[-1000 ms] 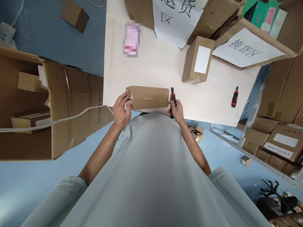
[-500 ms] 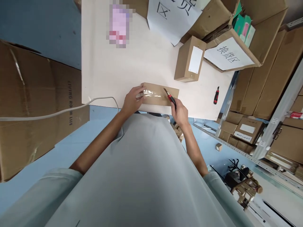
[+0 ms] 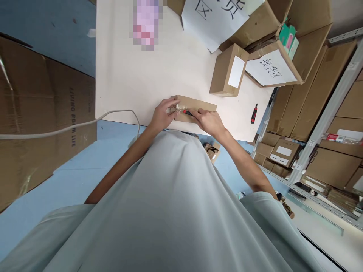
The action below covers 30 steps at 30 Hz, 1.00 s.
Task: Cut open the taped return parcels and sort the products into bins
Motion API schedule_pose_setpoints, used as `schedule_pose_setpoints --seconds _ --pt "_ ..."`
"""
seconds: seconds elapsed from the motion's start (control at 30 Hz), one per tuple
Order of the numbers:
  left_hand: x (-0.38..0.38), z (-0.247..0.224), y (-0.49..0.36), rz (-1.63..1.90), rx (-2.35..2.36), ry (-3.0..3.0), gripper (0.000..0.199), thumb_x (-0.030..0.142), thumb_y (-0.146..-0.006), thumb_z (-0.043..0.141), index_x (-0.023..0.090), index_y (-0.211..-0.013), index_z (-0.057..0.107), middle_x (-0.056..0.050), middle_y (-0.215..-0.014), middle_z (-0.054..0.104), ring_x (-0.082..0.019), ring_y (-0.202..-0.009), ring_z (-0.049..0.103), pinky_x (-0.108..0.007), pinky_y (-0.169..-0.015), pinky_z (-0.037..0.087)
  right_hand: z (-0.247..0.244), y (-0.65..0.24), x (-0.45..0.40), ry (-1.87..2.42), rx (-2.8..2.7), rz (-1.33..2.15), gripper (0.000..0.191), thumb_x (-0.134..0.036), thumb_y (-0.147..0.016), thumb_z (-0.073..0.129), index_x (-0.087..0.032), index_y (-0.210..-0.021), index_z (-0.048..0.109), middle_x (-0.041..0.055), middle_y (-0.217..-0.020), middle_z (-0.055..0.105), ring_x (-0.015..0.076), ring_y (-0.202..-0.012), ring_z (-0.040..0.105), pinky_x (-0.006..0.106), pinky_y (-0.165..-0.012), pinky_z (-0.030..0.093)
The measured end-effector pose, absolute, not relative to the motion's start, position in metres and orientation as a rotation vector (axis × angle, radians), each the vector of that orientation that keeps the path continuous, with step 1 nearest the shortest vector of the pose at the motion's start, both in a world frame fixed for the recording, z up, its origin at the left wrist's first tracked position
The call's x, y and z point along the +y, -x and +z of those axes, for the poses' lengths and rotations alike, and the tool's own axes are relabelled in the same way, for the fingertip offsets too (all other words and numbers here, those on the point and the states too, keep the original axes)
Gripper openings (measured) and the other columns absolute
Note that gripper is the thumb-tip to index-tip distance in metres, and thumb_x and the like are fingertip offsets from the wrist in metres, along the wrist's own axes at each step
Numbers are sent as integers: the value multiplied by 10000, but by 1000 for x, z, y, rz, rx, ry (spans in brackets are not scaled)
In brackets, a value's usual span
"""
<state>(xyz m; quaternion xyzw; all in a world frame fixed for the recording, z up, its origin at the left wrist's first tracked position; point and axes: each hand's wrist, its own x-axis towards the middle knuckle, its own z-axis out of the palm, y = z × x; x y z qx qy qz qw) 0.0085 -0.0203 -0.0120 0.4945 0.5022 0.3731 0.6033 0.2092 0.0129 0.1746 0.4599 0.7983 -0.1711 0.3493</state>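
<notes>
The small carton [image 3: 202,105] lies between your hands over the table [image 3: 124,83], its long axis running from left to right. Your left hand [image 3: 162,115] touches its end, thumb and fingers partly spread in a bracing grasp. Your right hand [image 3: 210,122], nearer the carton's middle, is closed around the cutter [image 3: 188,112], which points toward your left fingertips along the clear tape [image 3: 182,106]; blade contact is too small to tell.

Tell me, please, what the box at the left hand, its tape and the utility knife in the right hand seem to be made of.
Box: brown cardboard, matt, judging by its dull tan faces. Packing tape: probably clear plastic, glossy, since it throws bright glints. Utility knife: likely red-and-black plastic, by its solid colours; finish unclear, mostly hidden.
</notes>
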Motion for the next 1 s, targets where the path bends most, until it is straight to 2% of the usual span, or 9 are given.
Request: schedule_pose_setpoints --seconds 0.2,0.3,0.57,0.73,1.0 --pt "-19 -11 -8 874 1154 -1122 580 473 -918 821 274 -1457 746 -128 -1584 599 -344 -1414 633 -512 -1110 660 177 -207 18 -1105 2078 -386 574 -192 -1170 293 -227 -1731 407 195 -1362 729 297 -1077 720 350 -837 461" --pt "-18 -12 -8 866 1149 -1111 595 482 -908 832 278 -1459 742 -133 -1605 585 -339 -1344 676 -532 -1091 666 178 -210 19 -1101 2101 -371 562 -169 -1162 286 -214 -1704 429 195 -1319 741 295 -1052 722 350 -831 457" --pt "-18 -9 -5 882 1201 -1131 619 552 -873 850 271 -1417 762 -128 -1560 651 -341 -1306 706 -575 -1137 633 181 -244 22 -1098 2062 -376 543 -150 -1158 303 -226 -1666 480 194 -1307 748 291 -1041 733 349 -812 451" --pt "-17 3 -3 834 1237 -1115 613 522 -878 864 266 -1425 761 -125 -1566 662 -325 -1304 722 -548 -1205 589 186 -292 18 -1113 2019 -389 556 -153 -1157 303 -237 -1684 455 199 -1321 742 290 -1046 737 350 -791 429" --pt "-15 17 -6 747 1349 -1082 650 523 -864 860 260 -1447 740 -116 -1580 679 -329 -1360 710 -538 -1230 572 176 -378 3 -1220 1978 -378 490 -268 -1204 280 -270 -1641 502 169 -1268 750 267 -999 727 331 -735 363"
